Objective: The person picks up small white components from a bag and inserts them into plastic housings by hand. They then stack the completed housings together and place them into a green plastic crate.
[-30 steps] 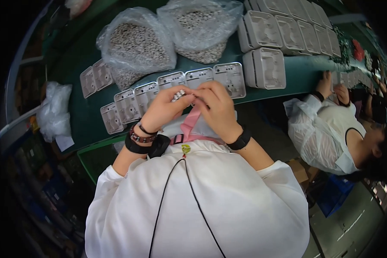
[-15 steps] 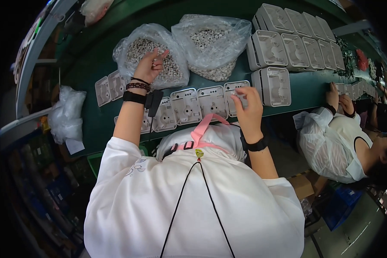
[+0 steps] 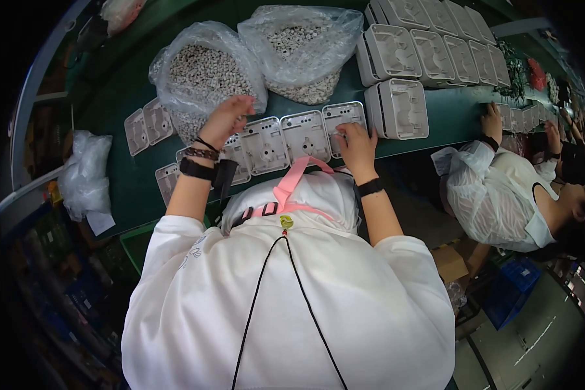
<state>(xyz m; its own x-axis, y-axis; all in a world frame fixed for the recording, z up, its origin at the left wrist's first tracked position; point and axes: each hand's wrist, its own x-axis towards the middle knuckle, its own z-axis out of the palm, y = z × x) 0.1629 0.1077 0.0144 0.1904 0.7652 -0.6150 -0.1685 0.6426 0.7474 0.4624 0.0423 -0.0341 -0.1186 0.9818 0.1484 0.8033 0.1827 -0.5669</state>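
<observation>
Head view: a worker's left hand (image 3: 224, 120), fingers spread, dips into a bag of small parts (image 3: 205, 78); the right hand (image 3: 356, 144) presses flat, fingers together, on a grey plastic plate (image 3: 342, 119). A row of plates (image 3: 266, 144) lies along the green bench (image 3: 452, 114), apparently unfilled. Stacked trays (image 3: 396, 107) crowd the right.

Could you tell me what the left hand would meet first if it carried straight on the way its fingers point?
Most likely the clear bag of small pale parts: the left hand already points up at its lower edge, though depth is hard to judge.
</observation>
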